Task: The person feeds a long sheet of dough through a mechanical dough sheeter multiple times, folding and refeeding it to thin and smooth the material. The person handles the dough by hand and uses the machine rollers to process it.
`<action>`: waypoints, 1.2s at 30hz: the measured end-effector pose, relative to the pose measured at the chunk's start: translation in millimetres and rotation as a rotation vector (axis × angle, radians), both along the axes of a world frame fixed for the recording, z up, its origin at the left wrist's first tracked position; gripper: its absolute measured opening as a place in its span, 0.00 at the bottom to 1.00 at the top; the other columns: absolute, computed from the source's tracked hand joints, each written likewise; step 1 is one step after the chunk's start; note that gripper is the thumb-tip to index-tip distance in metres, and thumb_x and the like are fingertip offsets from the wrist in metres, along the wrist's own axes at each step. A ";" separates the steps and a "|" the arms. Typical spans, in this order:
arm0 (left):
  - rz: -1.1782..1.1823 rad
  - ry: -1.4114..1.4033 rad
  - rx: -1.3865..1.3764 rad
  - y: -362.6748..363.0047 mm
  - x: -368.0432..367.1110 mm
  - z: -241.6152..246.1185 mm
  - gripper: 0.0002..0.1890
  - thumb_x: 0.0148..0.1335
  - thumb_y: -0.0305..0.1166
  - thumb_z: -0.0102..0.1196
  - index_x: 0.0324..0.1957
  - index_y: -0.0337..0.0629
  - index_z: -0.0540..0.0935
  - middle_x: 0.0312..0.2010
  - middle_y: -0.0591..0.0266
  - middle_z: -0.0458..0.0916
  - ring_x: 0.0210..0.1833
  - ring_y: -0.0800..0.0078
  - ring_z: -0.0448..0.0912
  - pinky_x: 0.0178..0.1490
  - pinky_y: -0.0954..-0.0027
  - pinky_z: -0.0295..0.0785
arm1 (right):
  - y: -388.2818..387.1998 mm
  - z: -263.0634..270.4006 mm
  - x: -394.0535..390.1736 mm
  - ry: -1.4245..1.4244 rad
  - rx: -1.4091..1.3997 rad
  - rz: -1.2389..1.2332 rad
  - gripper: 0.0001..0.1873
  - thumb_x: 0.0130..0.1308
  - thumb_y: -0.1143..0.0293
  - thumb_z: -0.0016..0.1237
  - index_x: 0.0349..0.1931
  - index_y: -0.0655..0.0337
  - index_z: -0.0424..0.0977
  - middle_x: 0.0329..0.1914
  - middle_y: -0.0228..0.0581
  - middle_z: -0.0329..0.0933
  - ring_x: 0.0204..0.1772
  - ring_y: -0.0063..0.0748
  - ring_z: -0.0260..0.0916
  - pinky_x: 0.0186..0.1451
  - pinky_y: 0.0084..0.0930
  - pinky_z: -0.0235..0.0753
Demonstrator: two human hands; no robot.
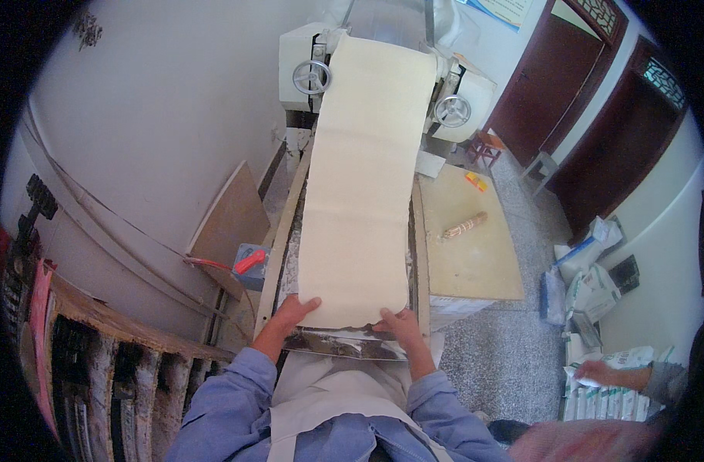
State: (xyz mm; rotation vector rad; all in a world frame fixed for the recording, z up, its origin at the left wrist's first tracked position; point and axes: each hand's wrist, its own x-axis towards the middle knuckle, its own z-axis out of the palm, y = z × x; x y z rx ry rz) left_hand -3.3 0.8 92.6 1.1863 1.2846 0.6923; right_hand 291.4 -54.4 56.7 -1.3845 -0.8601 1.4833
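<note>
A long, pale sheet of dough (360,185) runs from the rollers of a dough sheeting machine (299,49) down towards me. My left hand (295,312) holds the near left corner of the sheet, thumb on top. At the near right corner, my right hand (399,324) pinches the edge between thumb and fingers. Beneath the sheet lies the machine's floured bed (287,289), framed by pale side rails. A metal handwheel (312,77) sits left of the rollers, and another handwheel (452,111) sits right of them.
To the right stands a board-topped table (473,260) bearing a tied bundle of sticks (465,225) and a yellow-orange packet (476,181). Another person's hand (596,372) shows at lower right near stacked bags (609,402). A worn wooden rack (126,341) stands left. A red-handled tool (250,261) lies by the bed.
</note>
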 end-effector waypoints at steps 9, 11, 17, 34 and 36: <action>0.098 -0.067 -0.104 -1.2 4.8 -0.7 0.23 0.64 0.31 0.62 0.58 0.32 0.75 0.49 0.56 0.81 0.49 0.69 0.79 0.55 0.64 0.74 | 7.0 -3.6 -8.6 0.075 0.030 -0.064 0.17 0.68 0.65 0.55 0.48 0.71 0.74 0.38 0.44 0.80 0.34 0.33 0.81 0.36 0.28 0.86; 0.100 -0.111 -0.061 -0.1 5.3 -5.4 0.23 0.64 0.32 0.62 0.58 0.31 0.75 0.49 0.57 0.81 0.49 0.69 0.79 0.55 0.65 0.73 | 7.7 -2.9 -7.9 0.071 0.036 -0.061 0.17 0.68 0.65 0.55 0.48 0.71 0.74 0.38 0.44 0.80 0.34 0.33 0.80 0.36 0.28 0.86; 0.098 -0.060 -0.001 5.1 6.5 -18.1 0.23 0.64 0.33 0.62 0.57 0.31 0.76 0.49 0.56 0.82 0.49 0.70 0.79 0.55 0.65 0.73 | 8.7 -5.9 -6.5 0.059 0.041 -0.077 0.19 0.68 0.62 0.56 0.46 0.73 0.76 0.38 0.45 0.80 0.34 0.34 0.81 0.37 0.28 0.86; -0.002 0.400 0.443 8.5 66.2 -5.9 0.16 0.65 0.41 0.54 0.47 0.43 0.82 0.37 0.40 0.83 0.41 0.40 0.80 0.49 0.46 0.74 | 34.1 14.8 9.1 -0.053 0.087 -0.120 0.16 0.70 0.64 0.53 0.48 0.70 0.74 0.37 0.44 0.81 0.32 0.34 0.81 0.40 0.30 0.84; -0.012 0.307 0.453 7.6 78.7 1.5 0.16 0.65 0.41 0.54 0.44 0.38 0.82 0.35 0.39 0.82 0.40 0.38 0.79 0.48 0.46 0.74 | 39.8 18.7 15.1 -0.069 0.053 -0.153 0.15 0.70 0.66 0.53 0.47 0.71 0.75 0.40 0.44 0.82 0.32 0.35 0.82 0.39 0.30 0.85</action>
